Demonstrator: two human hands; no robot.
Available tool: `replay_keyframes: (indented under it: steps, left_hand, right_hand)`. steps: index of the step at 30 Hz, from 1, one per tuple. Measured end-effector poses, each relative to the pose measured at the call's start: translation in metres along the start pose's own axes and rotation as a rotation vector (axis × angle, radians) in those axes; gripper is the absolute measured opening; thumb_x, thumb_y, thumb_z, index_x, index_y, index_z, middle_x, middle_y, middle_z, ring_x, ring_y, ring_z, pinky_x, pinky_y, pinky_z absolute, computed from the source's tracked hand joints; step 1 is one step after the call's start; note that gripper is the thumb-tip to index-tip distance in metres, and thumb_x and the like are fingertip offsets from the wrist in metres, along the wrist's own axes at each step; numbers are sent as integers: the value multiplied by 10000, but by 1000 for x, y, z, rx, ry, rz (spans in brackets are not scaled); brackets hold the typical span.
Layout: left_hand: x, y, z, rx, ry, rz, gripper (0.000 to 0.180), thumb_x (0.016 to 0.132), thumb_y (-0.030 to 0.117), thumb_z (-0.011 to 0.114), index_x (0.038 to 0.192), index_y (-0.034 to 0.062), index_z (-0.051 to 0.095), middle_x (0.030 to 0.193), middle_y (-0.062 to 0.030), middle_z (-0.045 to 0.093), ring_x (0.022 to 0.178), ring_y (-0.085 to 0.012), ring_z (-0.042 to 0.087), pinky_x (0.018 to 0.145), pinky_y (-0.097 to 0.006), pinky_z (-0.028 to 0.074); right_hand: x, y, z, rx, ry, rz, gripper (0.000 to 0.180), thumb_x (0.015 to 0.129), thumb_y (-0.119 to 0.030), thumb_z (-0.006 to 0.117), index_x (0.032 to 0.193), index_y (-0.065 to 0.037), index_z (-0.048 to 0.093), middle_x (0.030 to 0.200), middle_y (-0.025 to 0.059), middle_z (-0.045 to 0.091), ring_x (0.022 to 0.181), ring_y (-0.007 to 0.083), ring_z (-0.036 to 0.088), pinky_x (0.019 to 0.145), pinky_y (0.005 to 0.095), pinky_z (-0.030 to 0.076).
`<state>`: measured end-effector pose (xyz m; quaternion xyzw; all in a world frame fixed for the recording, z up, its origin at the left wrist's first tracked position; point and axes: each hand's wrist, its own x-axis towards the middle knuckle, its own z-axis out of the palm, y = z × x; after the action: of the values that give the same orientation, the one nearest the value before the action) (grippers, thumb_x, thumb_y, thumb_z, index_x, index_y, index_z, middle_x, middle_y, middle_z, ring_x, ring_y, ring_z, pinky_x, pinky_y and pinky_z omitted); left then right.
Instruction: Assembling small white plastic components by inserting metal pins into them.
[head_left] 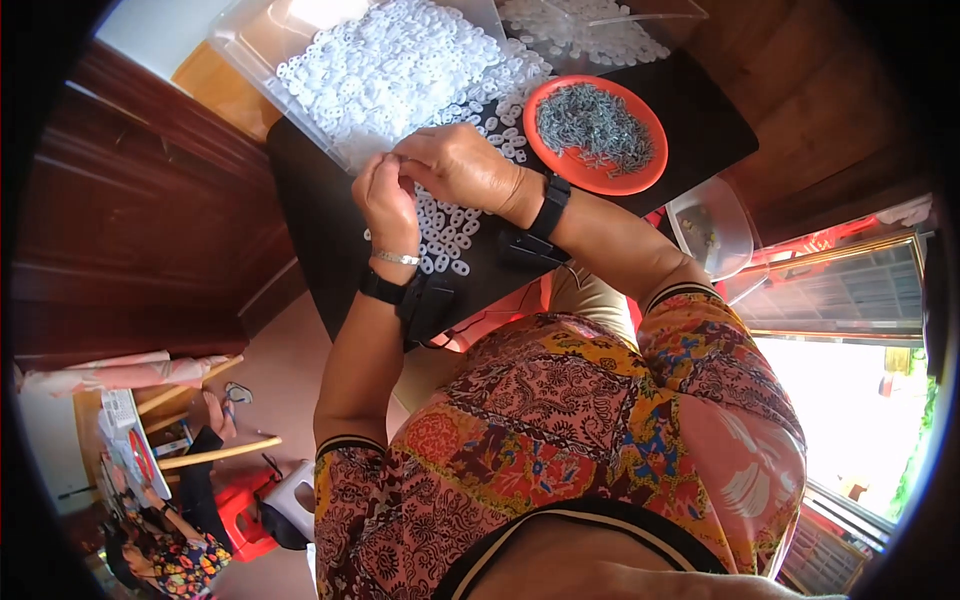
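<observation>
My left hand and my right hand meet above the black table, fingertips pinched together close to the near corner of a clear plastic bin. Whatever lies between the fingers is hidden. Heaped in the bin are small white oval plastic pieces with holes in them. More loose white oval pieces are scattered on the table below my hands. To the right of my right hand, an orange-red plate holds a pile of small grey metal pieces that look like screws.
Another clear bin with white pieces stands at the back of the black table. A translucent tub sits beyond the table's right edge. Dark wooden furniture rises on the left. Another person is at lower left, near a red stool.
</observation>
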<state>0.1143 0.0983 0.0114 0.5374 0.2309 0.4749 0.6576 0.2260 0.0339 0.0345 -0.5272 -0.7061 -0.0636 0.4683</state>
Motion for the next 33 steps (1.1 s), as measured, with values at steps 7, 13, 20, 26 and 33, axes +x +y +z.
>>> replay_keyframes:
  steps: [7, 13, 20, 26, 33]
  left_hand:
    - [0, 4, 4, 11, 9, 19, 247, 886, 162, 474, 685, 44, 554, 549, 15, 460, 442, -54, 375, 405, -208, 268]
    - [5, 13, -12, 181, 16, 138, 274, 882, 216, 493, 689, 36, 565, 544, 18, 447, 455, -66, 381, 421, -219, 291]
    - [16, 6, -13, 265, 42, 161, 199, 833, 141, 521, 690, 19, 587, 549, 19, 444, 499, -55, 385, 467, -220, 303]
    - [19, -4, -18, 360, 34, 198, 219, 851, 161, 526, 720, 1, 598, 571, 19, 463, 523, -57, 403, 483, -221, 317]
    - [22, -8, -15, 390, -14, 194, 224, 856, 168, 529, 750, -13, 607, 587, 18, 488, 550, -55, 429, 495, -218, 335]
  right_hand:
    - [6, -8, -5, -94, 27, -11, 120, 745, -118, 617, 830, -35, 614, 734, 133, 607, 657, 323, 606, 589, 391, 497]
    - [43, -7, -69, -446, 166, -30, 139, 780, -187, 615, 852, -72, 645, 769, 134, 631, 697, 304, 618, 581, 359, 498]
    - [90, 30, -194, -111, 311, 244, 221, 790, -182, 567, 939, -45, 655, 804, 190, 632, 738, 345, 621, 660, 423, 505]
    - [56, 69, -108, -483, -24, 119, 193, 780, -209, 598, 881, -64, 675, 767, 152, 646, 716, 273, 636, 662, 360, 499]
    - [33, 78, -27, -342, -637, 306, 213, 722, -193, 620, 893, -78, 674, 809, 93, 673, 749, 250, 633, 697, 342, 493]
